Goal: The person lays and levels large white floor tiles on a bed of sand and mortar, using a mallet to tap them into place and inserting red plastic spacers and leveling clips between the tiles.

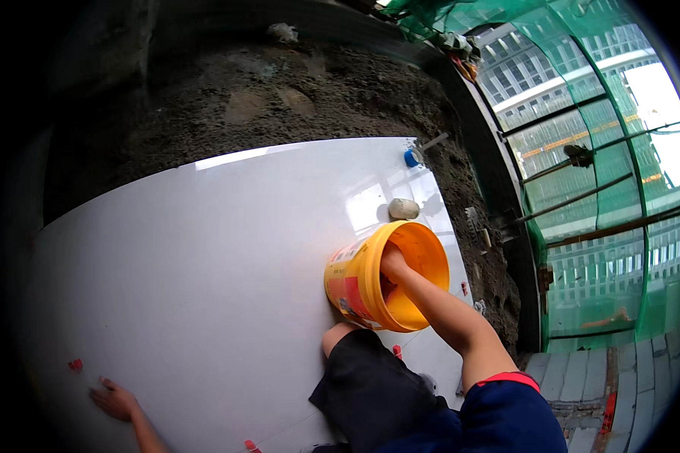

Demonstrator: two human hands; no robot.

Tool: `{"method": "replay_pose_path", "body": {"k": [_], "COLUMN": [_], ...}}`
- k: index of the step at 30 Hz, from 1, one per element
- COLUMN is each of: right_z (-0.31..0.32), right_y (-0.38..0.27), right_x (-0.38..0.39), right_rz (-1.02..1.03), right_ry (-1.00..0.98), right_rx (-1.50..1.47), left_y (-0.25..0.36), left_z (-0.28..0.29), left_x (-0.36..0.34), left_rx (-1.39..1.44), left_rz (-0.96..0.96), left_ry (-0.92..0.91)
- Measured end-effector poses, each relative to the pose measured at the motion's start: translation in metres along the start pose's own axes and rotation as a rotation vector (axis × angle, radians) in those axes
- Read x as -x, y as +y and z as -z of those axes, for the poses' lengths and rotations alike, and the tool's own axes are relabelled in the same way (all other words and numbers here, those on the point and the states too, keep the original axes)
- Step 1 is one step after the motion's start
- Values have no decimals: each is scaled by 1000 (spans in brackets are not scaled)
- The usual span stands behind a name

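A yellow plastic bucket (347, 281) lies tilted on the glossy white tiles (204, 264), its mouth facing right. My right hand (392, 263) reaches inside it, and the fingers are hidden there, so what they hold or touch cannot be made out. My left hand (115, 400) rests on the tile at the lower left with its fingers stretched out and nothing in them. Just beyond those fingers sits a small red tile clip (75, 365). My bent knee (335, 337) is beside the bucket's lower side.
Behind the bucket are a whitish rounded lump (404, 209) and a small blue roll (412, 157) near the tile corner. Dark rough mortar (227, 113) borders the tiles at the far side and right. Green netting (574, 174) covers the opening at the right.
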State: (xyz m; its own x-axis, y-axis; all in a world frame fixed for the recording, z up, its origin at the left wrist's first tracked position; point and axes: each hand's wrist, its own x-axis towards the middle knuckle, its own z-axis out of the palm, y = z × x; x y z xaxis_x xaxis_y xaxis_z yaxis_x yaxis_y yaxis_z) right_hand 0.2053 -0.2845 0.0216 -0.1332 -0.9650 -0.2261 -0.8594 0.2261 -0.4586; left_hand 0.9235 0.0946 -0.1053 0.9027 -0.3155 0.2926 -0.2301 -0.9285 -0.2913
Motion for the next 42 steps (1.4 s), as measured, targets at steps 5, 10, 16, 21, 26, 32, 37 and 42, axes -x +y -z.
{"method": "replay_pose_path", "body": {"k": [5,10,16,21,26,32,37,42], "right_z": [85,74,117,-114,-305,-384,-387,-418], "right_y": [147,8,-99,-371,-537,-592,-596,-642], "right_x": [-19,48,19,46,58,62,54,45], "right_rz": [8,-307,-70,84,1057,1245,1081,1189], "right_ry": [-110,107,213,-540,-358,-180,-335,-301], "right_rx": [-250,-495,-858,-587,141,163,56,-66], "left_y": [93,51,62,75,71,65,64,68], "left_z": [48,83,60,68,61,57,61,59], "left_x": [54,-8,-11,-19,-29,-40,-42,-43], "left_rx": [362,249,191,249,239,208,230,218], "left_rz": [20,131,373,418,518,670,641,612], "left_ry": [-156,-217,-259,-289,-282,-303,-356,-320]}}
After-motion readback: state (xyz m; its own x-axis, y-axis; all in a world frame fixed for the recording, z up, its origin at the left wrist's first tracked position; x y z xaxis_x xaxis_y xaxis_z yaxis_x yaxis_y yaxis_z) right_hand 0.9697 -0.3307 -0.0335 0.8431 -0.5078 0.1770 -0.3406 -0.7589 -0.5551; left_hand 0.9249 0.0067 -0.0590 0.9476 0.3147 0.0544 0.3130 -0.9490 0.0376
